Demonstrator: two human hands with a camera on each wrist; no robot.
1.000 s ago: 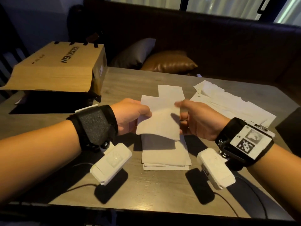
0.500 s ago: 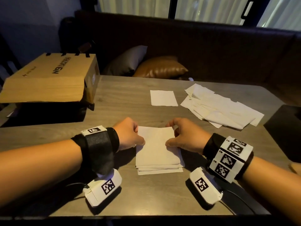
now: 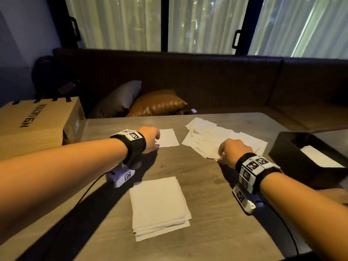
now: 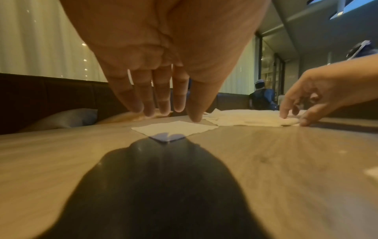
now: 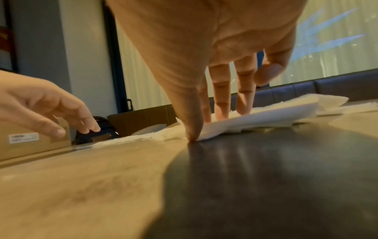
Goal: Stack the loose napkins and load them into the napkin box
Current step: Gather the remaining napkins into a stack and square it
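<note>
Curtained windows and a dark sofa with two cushions (image 3: pixel 143 102) back the wooden desk (image 3: pixel 216 204), which carries everything in play. Near the front edge sits the squared stack of napkins (image 3: pixel 159 206), its sides turned slightly off the desk edge, the lower sheets poking out at the front. Farther back lies a single napkin (image 3: pixel 168 140), flat and roughly square, so it has no real long axis. To its right spreads the loose pile of napkins (image 3: pixel 222 140), a band running from far left to near right. The black napkin box (image 3: pixel 293 157) stands at the right edge, opening upward, with some white paper already inside.

The left hand (image 3: pixel 149 140) reaches over the near left corner of the single napkin, fingers straight and spread slightly, tips pointing down; the wrist view suggests the thumb touches the sheet, though a pinch cannot be confirmed. The right hand (image 3: pixel 233 153) presses on the near edge of the loose pile, thumb tip on the desk at the paper's edge and straight fingers on top, apparently about to lift a sheet.

The step in hand looks like gathering more sheets for the stack. It should go best if each hand takes one sheet by a corner, lifts it clear without dragging its neighbours, and lays it edge to edge on the stack.

A cardboard box (image 3: pixel 37 127) sits at far left.
</note>
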